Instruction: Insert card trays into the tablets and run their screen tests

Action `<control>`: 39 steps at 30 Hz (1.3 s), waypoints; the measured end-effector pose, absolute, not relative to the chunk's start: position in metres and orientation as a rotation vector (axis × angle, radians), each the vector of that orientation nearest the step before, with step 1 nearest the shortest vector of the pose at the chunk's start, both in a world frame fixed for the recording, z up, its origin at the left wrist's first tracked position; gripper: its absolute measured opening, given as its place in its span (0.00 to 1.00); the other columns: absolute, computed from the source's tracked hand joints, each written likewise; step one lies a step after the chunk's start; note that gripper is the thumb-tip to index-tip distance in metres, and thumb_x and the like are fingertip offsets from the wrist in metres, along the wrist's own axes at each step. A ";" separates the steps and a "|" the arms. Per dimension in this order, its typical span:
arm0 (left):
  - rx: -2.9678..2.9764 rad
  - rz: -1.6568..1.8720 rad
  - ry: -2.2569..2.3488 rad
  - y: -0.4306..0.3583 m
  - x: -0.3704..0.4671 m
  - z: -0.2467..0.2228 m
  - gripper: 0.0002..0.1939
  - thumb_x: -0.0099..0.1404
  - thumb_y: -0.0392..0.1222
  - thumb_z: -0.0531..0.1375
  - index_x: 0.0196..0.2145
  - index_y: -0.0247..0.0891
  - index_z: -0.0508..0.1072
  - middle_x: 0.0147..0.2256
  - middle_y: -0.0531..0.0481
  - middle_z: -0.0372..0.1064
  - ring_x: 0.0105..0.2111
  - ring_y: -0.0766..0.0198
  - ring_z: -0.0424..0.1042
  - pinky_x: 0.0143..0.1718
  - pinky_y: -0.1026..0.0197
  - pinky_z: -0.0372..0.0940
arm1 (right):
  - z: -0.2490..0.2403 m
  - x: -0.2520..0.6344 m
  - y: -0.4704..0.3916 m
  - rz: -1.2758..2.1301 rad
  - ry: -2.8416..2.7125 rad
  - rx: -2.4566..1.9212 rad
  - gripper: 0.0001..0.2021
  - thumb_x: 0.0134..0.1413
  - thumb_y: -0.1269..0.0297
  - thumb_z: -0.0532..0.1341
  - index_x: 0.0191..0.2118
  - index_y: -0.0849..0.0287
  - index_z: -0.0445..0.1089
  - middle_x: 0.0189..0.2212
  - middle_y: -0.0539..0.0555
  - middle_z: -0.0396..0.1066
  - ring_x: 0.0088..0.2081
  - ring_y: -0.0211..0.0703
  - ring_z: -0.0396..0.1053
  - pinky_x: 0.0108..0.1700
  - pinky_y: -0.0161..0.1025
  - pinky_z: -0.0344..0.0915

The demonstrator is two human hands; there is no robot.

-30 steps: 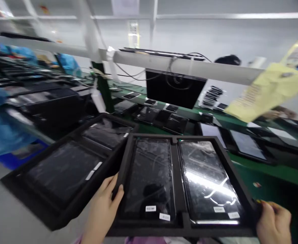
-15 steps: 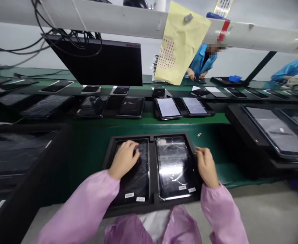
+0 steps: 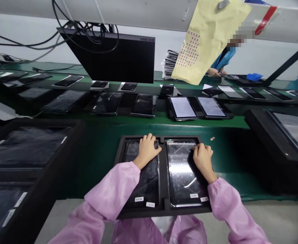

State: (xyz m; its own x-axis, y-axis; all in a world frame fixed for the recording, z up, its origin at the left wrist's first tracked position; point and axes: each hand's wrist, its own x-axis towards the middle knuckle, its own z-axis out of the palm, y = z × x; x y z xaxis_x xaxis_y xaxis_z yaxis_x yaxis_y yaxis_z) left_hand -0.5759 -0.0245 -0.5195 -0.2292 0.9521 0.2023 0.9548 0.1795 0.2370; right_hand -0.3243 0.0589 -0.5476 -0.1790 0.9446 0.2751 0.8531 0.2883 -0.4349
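Observation:
A black foam tray lies in front of me with two tablets side by side in it. The left tablet and the right tablet have dark, glossy screens under film, with small white labels near their lower edges. My left hand rests over the upper right part of the left tablet, fingers stretched out and thumb apart. At the upper right edge of the right tablet, my right hand is closed in a pinch; a tiny thing shows at its fingertips, too small to name.
A small coloured sticker-like piece lies on the green bench. Foam trays with tablets stand left and right. Behind are two lit tablets, a monitor, a hanging yellow sheet and a co-worker's hands.
My left hand has moved right across the left tablet to its upper right side. The right hand has come inward over the right tablet's edge. The camera view has turned slightly left.

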 end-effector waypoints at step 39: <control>-2.465 -0.490 -2.145 0.035 -0.510 -0.506 0.08 0.64 0.38 0.56 0.36 0.31 0.73 0.41 0.41 0.68 0.48 0.53 0.65 0.51 0.49 0.59 | -0.524 -0.282 0.073 0.752 -1.425 -1.315 0.15 0.53 0.48 0.55 0.32 0.56 0.59 0.32 0.55 0.73 0.40 0.47 0.70 0.47 0.45 0.61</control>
